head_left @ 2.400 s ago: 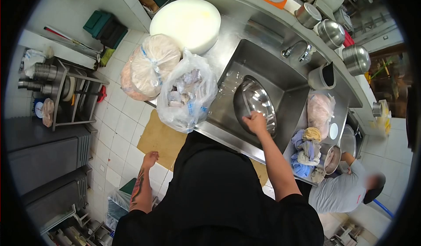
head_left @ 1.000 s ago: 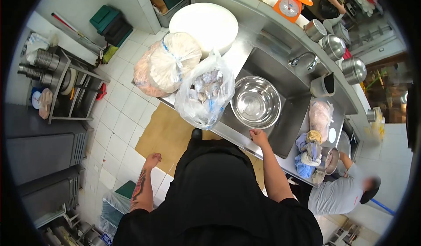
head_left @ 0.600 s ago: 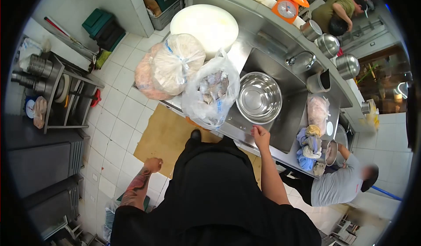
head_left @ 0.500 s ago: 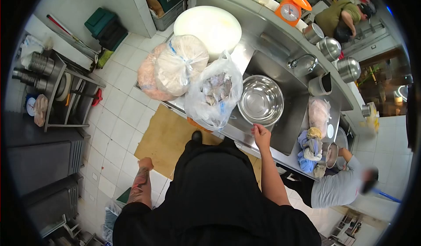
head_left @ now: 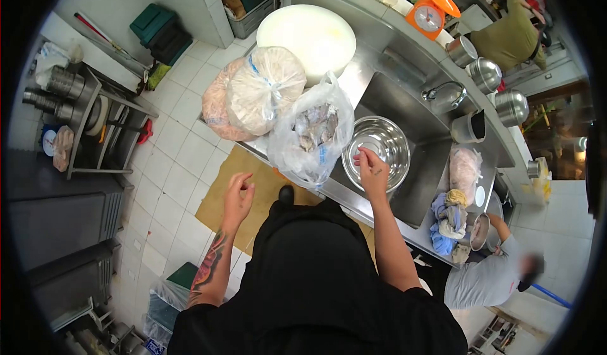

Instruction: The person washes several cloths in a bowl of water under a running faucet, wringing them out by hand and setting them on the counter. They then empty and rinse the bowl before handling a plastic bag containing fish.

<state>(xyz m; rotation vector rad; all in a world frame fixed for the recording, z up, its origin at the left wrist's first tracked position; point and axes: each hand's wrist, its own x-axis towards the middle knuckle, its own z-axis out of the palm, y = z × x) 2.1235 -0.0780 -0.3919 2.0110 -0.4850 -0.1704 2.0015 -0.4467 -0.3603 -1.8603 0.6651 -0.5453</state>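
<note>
My left hand (head_left: 238, 198) is in the air over the brown floor mat, empty, its fingers loosely bent and apart. My right hand (head_left: 373, 170) hovers above the near-left part of a shiny steel bowl (head_left: 395, 159). Its fingers are half bent with nothing visible in them. The bowl stands at the left end of the sink. Just left of it is an open clear plastic bag (head_left: 291, 153) with greyish, fish-like pieces (head_left: 314, 127) inside. Behind that bag lie a tied plastic bag of pale contents (head_left: 259, 92) and a bag of pinkish contents (head_left: 218, 111).
A large white round tub (head_left: 306, 32) stands at the counter's back. Right are the sink basin (head_left: 417, 184), a faucet (head_left: 452, 89), a bag of pale pink contents (head_left: 465, 170) and cloths (head_left: 447, 222). A co-worker in grey (head_left: 484, 279) handles a pan; another person (head_left: 506, 36) bends beyond the ledge.
My left hand has risen forward from low at my side, and its fingers have loosened. My right hand has moved forward from the sink's front edge to over the bowl.
</note>
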